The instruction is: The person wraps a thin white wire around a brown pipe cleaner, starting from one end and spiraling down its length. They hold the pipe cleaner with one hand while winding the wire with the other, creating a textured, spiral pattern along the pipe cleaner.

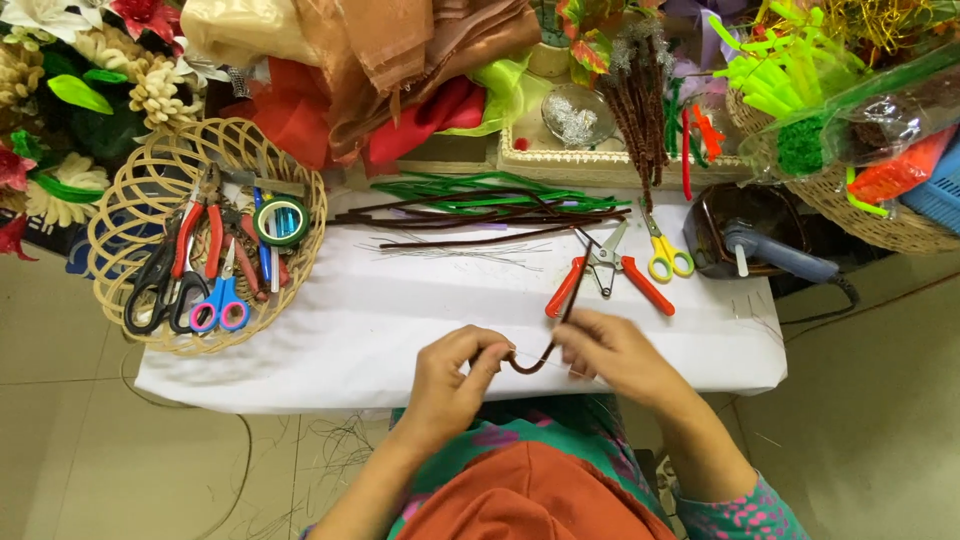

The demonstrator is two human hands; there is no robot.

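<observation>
1. Left hand [455, 372] pinches one end of a curved brown chenille stem [545, 345].
2. Right hand [612, 352] grips its other part, just right.
3. Orange-handled pliers [607, 272] lie just beyond the right hand.

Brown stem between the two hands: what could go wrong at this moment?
1. The brown stem bends sharply between the left hand and right hand; it might kink, or its thin wire end could prick a finger.
2. The red-handled pliers lie open just beyond the right hand, so a knuckle could catch them.
</observation>
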